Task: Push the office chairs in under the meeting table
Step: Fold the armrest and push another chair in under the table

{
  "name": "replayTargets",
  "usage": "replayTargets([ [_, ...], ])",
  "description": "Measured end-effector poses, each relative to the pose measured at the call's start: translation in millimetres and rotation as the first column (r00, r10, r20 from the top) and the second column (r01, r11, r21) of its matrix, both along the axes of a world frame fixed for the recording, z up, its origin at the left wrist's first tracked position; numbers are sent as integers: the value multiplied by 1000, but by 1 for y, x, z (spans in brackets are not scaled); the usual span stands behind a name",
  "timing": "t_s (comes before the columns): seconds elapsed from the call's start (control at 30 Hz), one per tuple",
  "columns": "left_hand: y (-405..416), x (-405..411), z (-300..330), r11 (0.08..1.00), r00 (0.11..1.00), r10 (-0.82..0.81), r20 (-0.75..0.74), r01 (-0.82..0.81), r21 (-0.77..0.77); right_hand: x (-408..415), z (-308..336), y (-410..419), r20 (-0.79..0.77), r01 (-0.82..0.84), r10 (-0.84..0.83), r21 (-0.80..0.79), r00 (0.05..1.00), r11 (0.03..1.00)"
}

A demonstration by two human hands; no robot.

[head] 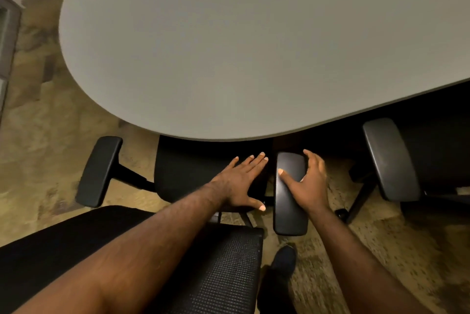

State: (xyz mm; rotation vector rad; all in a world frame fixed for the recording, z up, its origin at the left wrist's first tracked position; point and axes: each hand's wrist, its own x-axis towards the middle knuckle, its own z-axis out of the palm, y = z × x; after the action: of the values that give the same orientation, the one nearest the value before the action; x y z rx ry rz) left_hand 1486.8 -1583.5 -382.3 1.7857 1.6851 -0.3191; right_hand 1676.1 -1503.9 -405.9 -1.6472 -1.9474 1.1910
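Two hands work one chair: the right hand (309, 184) curls its fingers (311, 158) round the right armrest (290, 194), while the left hand (241, 181) lies flat with straight fingers on the seat (188, 173), whose front sits under the surface's (254, 46) near edge. Being on castors over carpet (50, 135), the office chair should roll with some drag and may swivel, so I would push at the stiff armrests or backrest (229, 268), not the soft seat.

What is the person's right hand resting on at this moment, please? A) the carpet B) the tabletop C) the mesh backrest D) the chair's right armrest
D: the right hand lies over the right armrest of the near chair, thumb on the pad's top and fingers curled round its outer edge, while the left hand lies flat on the seat, just short of the table edge.
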Motion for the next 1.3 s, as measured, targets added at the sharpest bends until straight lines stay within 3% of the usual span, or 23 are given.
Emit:
replayTargets([
  [0.27,-25,-34,65,999,1000,15,9,-15,-39,-24,61,8,-61,-172,186,189,981,967],
  [0.63,-62,-74,151,962,957,217,191,-243,127,-59,145,6,-101,-307,358,336,928,891],
  [0.77,-83,-103,181,954,961,220,167,-248,168,-91,179,-9,-75,-384,449,404,890,830],
  [1.07,-128,-185,218,958,973,143,181,-182,220,-158,238,-73,116,-580,591,412,798,703],
  [1.3,-169,-249,223,926,936,183,300,-267,268,-179,270,-116,121,-551,548,361,828,753],
])
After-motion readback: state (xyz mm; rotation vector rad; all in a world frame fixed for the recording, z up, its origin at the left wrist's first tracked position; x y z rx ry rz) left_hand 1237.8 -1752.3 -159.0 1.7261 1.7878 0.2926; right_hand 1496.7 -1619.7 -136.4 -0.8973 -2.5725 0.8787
